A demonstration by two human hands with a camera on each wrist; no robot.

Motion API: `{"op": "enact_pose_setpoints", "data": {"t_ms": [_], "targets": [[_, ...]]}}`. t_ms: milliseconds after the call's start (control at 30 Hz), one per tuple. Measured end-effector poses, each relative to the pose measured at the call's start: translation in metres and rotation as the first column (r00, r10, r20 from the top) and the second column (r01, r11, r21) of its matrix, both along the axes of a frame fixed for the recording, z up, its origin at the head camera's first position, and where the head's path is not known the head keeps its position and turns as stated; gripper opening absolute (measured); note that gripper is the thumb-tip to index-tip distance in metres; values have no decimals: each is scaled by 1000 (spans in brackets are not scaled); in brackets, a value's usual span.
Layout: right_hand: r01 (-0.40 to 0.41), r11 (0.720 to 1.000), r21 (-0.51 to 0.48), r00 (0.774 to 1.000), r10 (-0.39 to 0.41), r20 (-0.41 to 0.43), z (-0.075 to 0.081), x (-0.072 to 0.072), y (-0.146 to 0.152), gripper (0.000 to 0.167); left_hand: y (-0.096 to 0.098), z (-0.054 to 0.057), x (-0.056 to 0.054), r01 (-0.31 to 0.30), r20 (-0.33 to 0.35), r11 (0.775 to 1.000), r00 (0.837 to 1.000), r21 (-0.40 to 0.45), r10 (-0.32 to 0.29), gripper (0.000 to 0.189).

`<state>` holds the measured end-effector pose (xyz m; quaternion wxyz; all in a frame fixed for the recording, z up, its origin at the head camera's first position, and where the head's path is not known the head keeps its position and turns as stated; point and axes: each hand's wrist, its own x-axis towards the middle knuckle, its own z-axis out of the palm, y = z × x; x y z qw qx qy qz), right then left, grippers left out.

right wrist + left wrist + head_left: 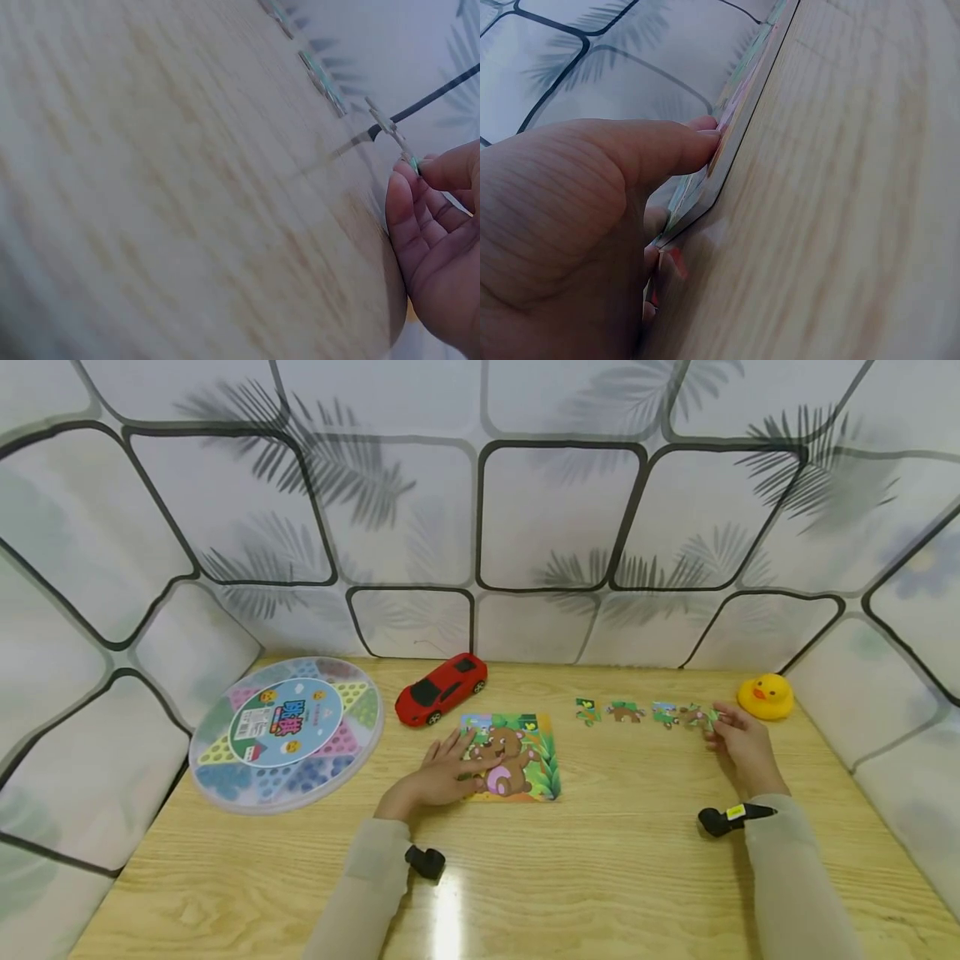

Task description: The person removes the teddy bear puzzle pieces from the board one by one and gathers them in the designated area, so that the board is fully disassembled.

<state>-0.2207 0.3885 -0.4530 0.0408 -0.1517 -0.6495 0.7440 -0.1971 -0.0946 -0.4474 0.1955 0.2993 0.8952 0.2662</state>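
Note:
A bear jigsaw puzzle (528,768) lies flat on the wooden table, showing a brown bear among green leaves. My left hand (442,775) rests on its left side with fingers spread; the left wrist view shows the thumb at the edge of the puzzle (718,180). Off to the right, my right hand (744,750) pinches a small puzzle piece (699,717) between thumb and fingers. In the right wrist view that piece (390,129) is tilted up off the table. Left of it lie loose pieces in a row: one (587,712), a brown one (625,711) and another (664,714).
A red toy car (442,689) stands behind the puzzle. At the left lies a round Chinese checkers set (358,693) under a clear cover. A yellow rubber duck (767,697) sits beyond my right hand, near the patterned fabric wall (558,518).

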Motion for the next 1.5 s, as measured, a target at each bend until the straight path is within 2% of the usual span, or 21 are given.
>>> {"op": "enact_pose_setpoints", "data": {"t_ms": [233, 367, 533, 700, 800, 1233, 1500], "targets": [[11, 988, 153, 999, -15, 31, 0, -4, 5, 32, -1, 3, 2, 3, -10, 1000, 1000, -2, -3, 45], [14, 981, 195, 1000, -18, 18, -3, -7, 10, 32, 0, 4, 3, 3, -12, 1000, 1000, 5, -3, 45], [21, 983, 180, 1000, -24, 18, -5, -7, 11, 29, 0, 2, 2, 2, -21, 1000, 1000, 3, -1, 44], [33, 978, 205, 997, -45, 56, -3, -4, 10, 37, 1, 0, 1, 6, -21, 1000, 1000, 5, -5, 45], [40, 982, 185, 996, -53, 65, -3, -2, 9, 38, 1, 0, 1, 9, -20, 1000, 1000, 7, -9, 45], [35, 964, 262, 999, -38, 4, -11, 2, 9, 51, -1, -2, 1, 17, -19, 1000, 1000, -9, -17, 45], [36, 965, 260, 999, -24, -48, -6, 4, 5, 45, -1, 0, 1, 9, -32, 1000, 999, -7, -9, 46]]}}
